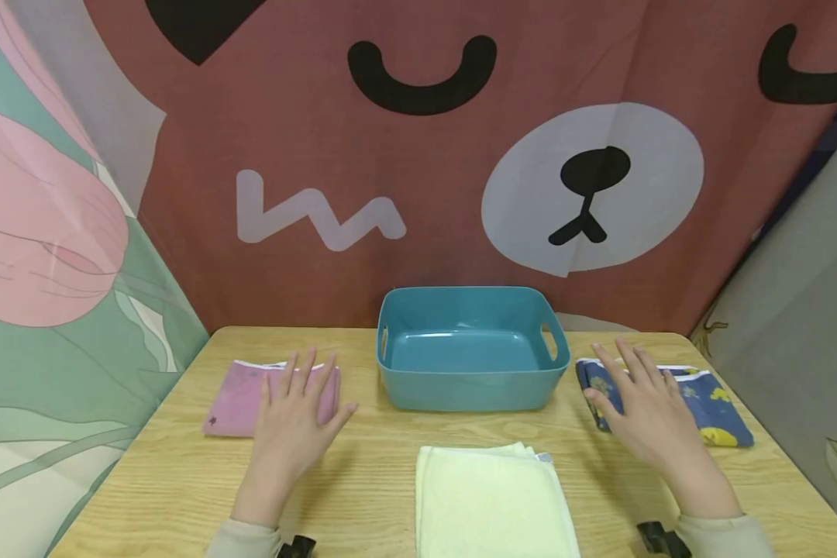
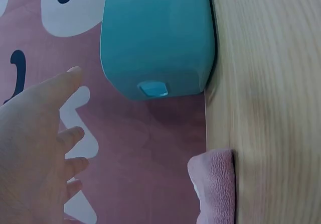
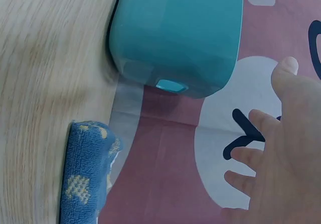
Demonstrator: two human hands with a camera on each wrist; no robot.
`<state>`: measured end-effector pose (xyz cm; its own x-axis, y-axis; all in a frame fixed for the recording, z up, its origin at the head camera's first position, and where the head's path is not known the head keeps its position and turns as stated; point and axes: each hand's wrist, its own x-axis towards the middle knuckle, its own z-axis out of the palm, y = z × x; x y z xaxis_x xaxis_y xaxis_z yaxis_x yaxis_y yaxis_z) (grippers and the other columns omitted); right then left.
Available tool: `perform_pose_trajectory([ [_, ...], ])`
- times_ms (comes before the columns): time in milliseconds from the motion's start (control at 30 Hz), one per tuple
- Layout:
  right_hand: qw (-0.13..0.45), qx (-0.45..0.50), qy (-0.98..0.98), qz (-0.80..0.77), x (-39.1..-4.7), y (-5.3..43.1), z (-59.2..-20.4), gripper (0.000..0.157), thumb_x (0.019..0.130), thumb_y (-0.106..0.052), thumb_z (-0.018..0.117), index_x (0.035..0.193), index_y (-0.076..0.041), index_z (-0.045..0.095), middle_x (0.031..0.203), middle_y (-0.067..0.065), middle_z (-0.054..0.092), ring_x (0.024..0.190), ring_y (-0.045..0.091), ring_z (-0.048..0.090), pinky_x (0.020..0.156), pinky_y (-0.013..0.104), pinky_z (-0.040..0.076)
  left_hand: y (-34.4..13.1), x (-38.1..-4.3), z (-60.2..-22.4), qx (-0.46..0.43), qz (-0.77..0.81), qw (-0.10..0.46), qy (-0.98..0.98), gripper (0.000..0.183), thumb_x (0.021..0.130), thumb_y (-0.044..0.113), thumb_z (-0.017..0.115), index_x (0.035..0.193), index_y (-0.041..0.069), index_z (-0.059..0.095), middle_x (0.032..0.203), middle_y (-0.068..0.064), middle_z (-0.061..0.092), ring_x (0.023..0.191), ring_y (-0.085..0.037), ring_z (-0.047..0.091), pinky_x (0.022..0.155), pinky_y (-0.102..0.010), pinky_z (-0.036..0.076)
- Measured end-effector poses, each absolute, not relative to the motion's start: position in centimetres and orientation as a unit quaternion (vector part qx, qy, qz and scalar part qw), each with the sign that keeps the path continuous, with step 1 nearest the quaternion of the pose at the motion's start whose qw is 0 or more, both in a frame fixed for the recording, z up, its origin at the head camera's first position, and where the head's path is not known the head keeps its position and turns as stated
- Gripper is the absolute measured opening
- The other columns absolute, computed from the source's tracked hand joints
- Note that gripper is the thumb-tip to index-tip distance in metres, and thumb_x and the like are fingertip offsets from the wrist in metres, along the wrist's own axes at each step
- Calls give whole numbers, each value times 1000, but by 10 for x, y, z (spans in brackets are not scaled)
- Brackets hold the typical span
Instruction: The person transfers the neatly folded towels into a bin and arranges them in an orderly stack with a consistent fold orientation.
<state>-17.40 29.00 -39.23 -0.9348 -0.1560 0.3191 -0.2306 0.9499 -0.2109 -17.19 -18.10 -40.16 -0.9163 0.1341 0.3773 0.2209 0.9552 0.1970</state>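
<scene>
Towels, folded flat, lie under both your hands in the head view: a pink towel (image 1: 232, 404) at centre left, edged in white, and a blue towel (image 1: 717, 415) with yellow motifs at centre right. Your left hand (image 1: 294, 428) hovers over the pink one and your right hand (image 1: 654, 422) over the blue one, both empty — fingers loosely spread, apart from the cloth. The wrist views bring out its nubby, looped pile. At mid-frame stands a teal plastic basin (image 1: 467, 393), smooth and glossy, a rounded rectangle slotted at both ends. A pale yellow towel (image 1: 497, 505), a soft squared stack, lies at bottom centre on the wood-grained table (image 1: 370, 480); the frame's lower edge cuts it off, and its corner label (image 1: 544, 458) is too small to read. Your hands hide part of the pink and blue towels. Each wrist view catches just one towel's end — and the basin runs out at the top edge.
</scene>
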Motion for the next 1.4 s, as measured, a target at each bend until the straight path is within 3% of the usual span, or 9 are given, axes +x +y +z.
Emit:
perform_pose_trajectory([
  [233, 165, 120, -971, 122, -170, 283, -387, 69, 102, -42, 53, 159, -20, 20, 161, 22, 14, 144, 48, 13, 109, 73, 5, -188, -172, -400, -85, -123, 172, -974, 81, 93, 67, 49, 157, 22, 29, 163, -12, 18, 149, -36, 8, 115, -64, 1],
  [667, 189, 169, -957, 140, -169, 268, -378, 70, 101, -41, 55, 159, -24, 21, 161, 19, 20, 143, 46, 19, 109, 70, 14, -186, -178, -402, -79, -122, 171, -975, 81, 93, 69, 46, 157, 22, 29, 163, -11, 19, 149, -35, 10, 114, -66, 5],
  [900, 199, 207, -949, 129, -171, 247, -380, 71, 98, -43, 59, 158, -24, 27, 162, 12, 20, 144, 41, 22, 111, 68, 17, -191, -177, -406, -61, -132, 182, -972, 80, 94, 65, 50, 156, 20, 31, 161, -12, 23, 147, -39, 17, 112, -68, 9],
  [1200, 210, 240, -938, 136, -173, 219, -375, 74, 97, -42, 62, 158, -27, 24, 164, 6, 15, 147, 36, 20, 113, 62, 21, -212, -176, -409, -67, -145, 205, -965, 76, 93, 56, 58, 154, 18, 34, 158, -16, 29, 145, -41, 21, 110, -68, 14],
  [1400, 226, 251, -924, 177, -173, 204, -372, 72, 96, -38, 64, 157, -27, 28, 164, 2, 19, 146, 36, 24, 106, 67, 29, -232, -170, -412, -71, -141, 230, -960, 76, 91, 58, 60, 152, 19, 38, 156, -16, 34, 143, -40, 26, 109, -67, 17],
])
